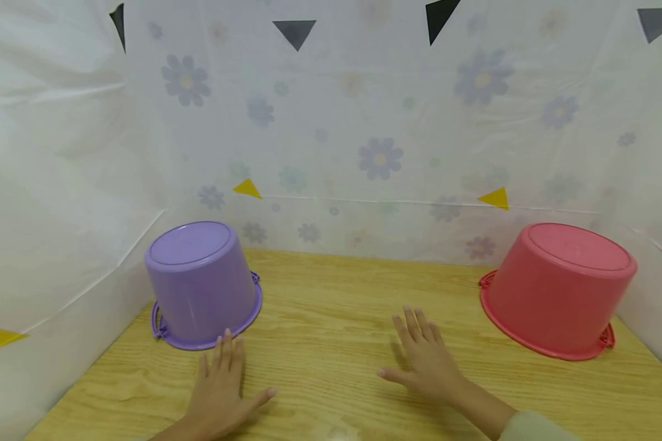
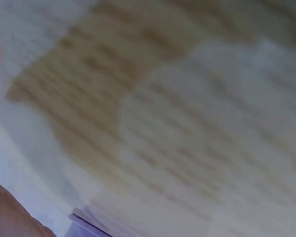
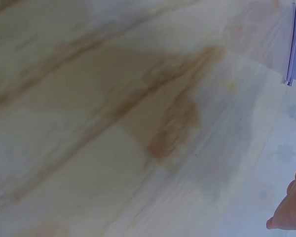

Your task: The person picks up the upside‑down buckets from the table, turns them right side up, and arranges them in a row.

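Note:
An upside-down purple bucket (image 1: 204,294) stands at the left of the wooden table, its handle folded at the rim. My left hand (image 1: 217,392) is just in front of it with fingers extended and thumb spread, holding nothing; whether the fingertips touch its rim I cannot tell. To the right, a red bucket (image 1: 557,294) is likewise turned upside down. My right hand (image 1: 427,361) lies between the two, fingers straight, apart from the red bucket. Part of the left hand (image 2: 12,215) and of the right hand (image 3: 291,205) shows at the edge of each wrist view.
The wood-grain tabletop (image 1: 331,343) meets a white flowered sheet (image 1: 331,135) at the back, and pale sheets rise at both sides. Yellow triangles (image 1: 496,198) and dark triangles (image 1: 295,33) are stuck on the sheets.

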Motion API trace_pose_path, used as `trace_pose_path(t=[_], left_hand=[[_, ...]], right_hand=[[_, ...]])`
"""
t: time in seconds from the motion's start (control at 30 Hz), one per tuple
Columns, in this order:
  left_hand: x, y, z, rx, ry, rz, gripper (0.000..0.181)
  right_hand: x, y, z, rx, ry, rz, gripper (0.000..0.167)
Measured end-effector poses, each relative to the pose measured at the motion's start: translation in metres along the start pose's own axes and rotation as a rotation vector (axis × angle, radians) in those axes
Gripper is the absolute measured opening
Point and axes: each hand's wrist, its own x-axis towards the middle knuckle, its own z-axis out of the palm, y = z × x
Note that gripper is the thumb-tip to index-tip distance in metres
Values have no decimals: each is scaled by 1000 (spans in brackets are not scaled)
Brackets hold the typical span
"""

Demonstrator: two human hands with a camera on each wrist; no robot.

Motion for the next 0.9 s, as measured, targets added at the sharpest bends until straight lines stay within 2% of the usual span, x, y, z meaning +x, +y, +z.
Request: trace_pose_path(t=[0.1, 0.27, 0.47, 0.7, 0.9], left_hand=[[-1, -5, 2, 22, 19, -1, 107], [-2, -12, 4, 40, 38, -13, 106], [-3, -19, 5, -2, 8, -60, 105], [-2, -27, 4, -43, -53, -129, 106], [0, -32, 4, -42, -43, -142, 106]], right_hand=[[4, -4, 2, 1, -4, -38, 98], [13, -11, 5, 30, -61, -65, 96], [25, -19, 10, 42, -111, -90, 96], [38, -29, 19, 54, -166, -116, 95], [49, -39, 24, 92, -206, -111, 92]])
